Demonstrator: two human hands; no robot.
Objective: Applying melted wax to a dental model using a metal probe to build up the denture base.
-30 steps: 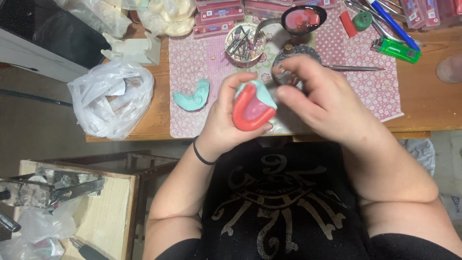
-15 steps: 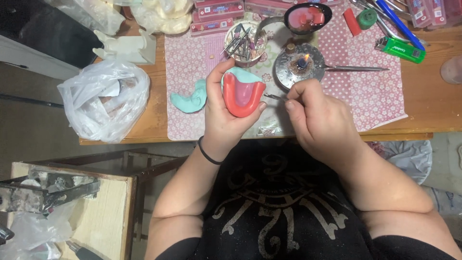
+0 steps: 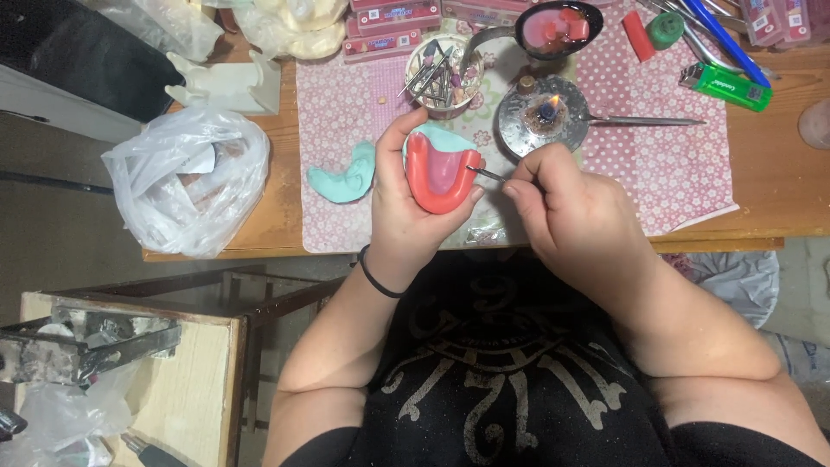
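The left hand (image 3: 406, 207) cupped the red wax mould (image 3: 439, 173); the right hand (image 3: 571, 203) pinched a thin tool (image 3: 486, 174) beside it. It looked soft and breakable, best held underneath.

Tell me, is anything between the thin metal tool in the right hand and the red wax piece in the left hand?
Nothing visible. The metal tool in the right hand reaches straight to the edge of the red wax piece, which the left hand holds.

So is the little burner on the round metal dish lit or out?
Lit. A small orange flame shows on the burner in the middle of the metal dish, just beyond the right hand.
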